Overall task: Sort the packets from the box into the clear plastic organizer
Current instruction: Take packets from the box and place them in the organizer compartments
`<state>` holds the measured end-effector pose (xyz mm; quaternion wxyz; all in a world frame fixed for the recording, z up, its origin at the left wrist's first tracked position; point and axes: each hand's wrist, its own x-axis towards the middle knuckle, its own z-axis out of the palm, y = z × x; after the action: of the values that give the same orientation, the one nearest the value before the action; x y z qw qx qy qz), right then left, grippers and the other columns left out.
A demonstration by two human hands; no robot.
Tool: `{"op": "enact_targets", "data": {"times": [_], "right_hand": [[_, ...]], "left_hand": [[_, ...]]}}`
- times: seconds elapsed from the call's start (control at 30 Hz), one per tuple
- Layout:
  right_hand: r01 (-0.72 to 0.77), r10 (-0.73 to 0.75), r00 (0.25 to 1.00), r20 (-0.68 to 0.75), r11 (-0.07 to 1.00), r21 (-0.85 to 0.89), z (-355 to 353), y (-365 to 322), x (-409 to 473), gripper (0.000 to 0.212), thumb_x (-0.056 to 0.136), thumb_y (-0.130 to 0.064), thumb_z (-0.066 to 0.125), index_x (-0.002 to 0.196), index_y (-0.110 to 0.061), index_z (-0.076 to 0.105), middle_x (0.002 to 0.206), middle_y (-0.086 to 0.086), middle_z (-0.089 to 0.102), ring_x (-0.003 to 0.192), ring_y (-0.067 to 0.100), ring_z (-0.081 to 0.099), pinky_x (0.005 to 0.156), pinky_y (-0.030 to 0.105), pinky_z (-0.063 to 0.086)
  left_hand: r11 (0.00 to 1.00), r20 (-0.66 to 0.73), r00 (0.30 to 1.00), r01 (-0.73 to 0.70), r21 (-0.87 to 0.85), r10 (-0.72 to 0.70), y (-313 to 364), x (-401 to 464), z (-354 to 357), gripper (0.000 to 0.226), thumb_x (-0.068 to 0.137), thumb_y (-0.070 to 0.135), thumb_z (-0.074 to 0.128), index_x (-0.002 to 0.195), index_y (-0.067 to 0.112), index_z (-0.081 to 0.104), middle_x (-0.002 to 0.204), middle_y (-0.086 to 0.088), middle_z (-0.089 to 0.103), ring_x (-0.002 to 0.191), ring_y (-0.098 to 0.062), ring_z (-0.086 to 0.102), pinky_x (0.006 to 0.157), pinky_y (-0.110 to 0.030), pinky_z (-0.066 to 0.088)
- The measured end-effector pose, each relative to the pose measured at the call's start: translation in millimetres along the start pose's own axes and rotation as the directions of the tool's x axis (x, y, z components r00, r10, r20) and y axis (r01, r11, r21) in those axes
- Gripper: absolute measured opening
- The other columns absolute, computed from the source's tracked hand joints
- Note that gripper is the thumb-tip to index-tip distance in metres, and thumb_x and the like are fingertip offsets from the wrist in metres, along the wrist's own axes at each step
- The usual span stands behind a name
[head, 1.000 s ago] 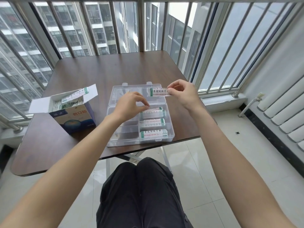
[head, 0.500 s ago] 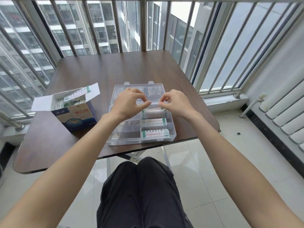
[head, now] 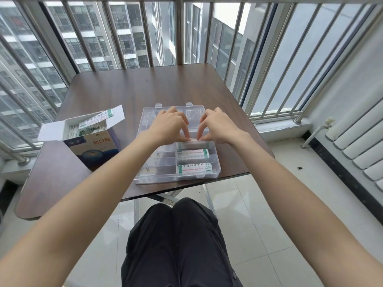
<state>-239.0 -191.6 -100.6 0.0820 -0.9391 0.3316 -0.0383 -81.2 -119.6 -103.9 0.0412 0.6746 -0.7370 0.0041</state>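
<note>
A clear plastic organizer lies open on the brown table, its lid flat behind it. Two white packets with green ends fill its near right compartments. My left hand and my right hand meet over the back right compartment. Their curled fingertips pinch a small pale packet at that compartment's back edge; most of it is hidden by the fingers. The open blue box stands to the left, with several packets showing inside.
The organizer sits close to the table's near edge, with my knees below it. Metal railing bars run along the table's far and left sides. A white radiator stands on the wall at right.
My right hand brought the packet down from above the lid to the back right compartment. My left hand moved in beside it, and both sets of fingertips now meet on the packet.
</note>
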Motion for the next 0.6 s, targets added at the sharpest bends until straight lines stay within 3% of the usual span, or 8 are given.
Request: {"op": "enact_targets", "data": {"times": [0.1, 0.2, 0.27, 0.43, 0.6], "right_hand": [[0.075, -0.075, 0.997, -0.019, 0.996, -0.043, -2, 2, 1, 0.018, 0.081, -0.045, 0.068, 0.091, -0.031, 0.074, 0.118, -0.006, 0.055, 0.108, 0.019, 0.042, 0.089, 0.029, 0.033], [0.086, -0.085, 0.996, -0.013, 0.994, 0.065, -9, 8, 2, 0.029, 0.083, -0.048, 0.063, 0.096, -0.025, 0.074, 0.122, -0.006, 0.056, 0.109, 0.018, 0.042, 0.094, 0.030, 0.036], [0.098, -0.099, 0.995, 0.001, 0.984, 0.149, -12, 12, 0, 0.024, 0.086, -0.042, 0.062, 0.097, -0.024, 0.074, 0.125, -0.004, 0.055, 0.113, 0.017, 0.040, 0.098, 0.031, 0.034], [0.103, -0.119, 0.992, 0.046, 0.959, 0.264, -5, 21, -14, 0.015, 0.088, -0.036, 0.063, 0.093, -0.026, 0.074, 0.128, -0.003, 0.053, 0.118, 0.016, 0.038, 0.102, 0.033, 0.032], [0.121, -0.130, 0.991, 0.013, 0.953, 0.276, 4, 19, -24, 0.003, 0.085, -0.025, 0.069, 0.083, -0.028, 0.068, 0.127, -0.003, 0.055, 0.120, 0.016, 0.039, 0.100, 0.027, 0.028]], "left_hand": [[1.000, 0.078, 0.997, 0.009, -0.022, -0.007, -3, 3, 0, 0.043, 0.080, 0.061, 0.052, 0.099, 0.028, 0.073, 0.128, 0.010, 0.056, 0.119, -0.018, 0.040, 0.094, -0.035, 0.033], [0.995, 0.100, 0.995, 0.028, -0.100, -0.018, -3, 5, -2, 0.055, 0.080, 0.067, 0.041, 0.095, 0.026, 0.074, 0.127, 0.011, 0.058, 0.119, -0.018, 0.041, 0.095, -0.036, 0.033], [0.987, 0.100, 0.995, 0.028, -0.156, -0.013, -3, 3, -2, 0.060, 0.073, 0.072, 0.039, 0.095, 0.028, 0.074, 0.126, 0.010, 0.059, 0.118, -0.018, 0.042, 0.096, -0.038, 0.036], [0.960, 0.088, 0.996, 0.021, -0.280, 0.004, -5, 1, 0, 0.035, 0.076, 0.059, 0.060, 0.098, 0.034, 0.072, 0.128, 0.007, 0.057, 0.121, -0.017, 0.042, 0.104, -0.039, 0.033], [0.933, 0.097, 0.995, 0.033, -0.358, 0.002, -7, 0, 2, 0.028, 0.083, 0.049, 0.062, 0.097, 0.028, 0.072, 0.130, 0.007, 0.056, 0.124, -0.018, 0.040, 0.104, -0.040, 0.032]]}}
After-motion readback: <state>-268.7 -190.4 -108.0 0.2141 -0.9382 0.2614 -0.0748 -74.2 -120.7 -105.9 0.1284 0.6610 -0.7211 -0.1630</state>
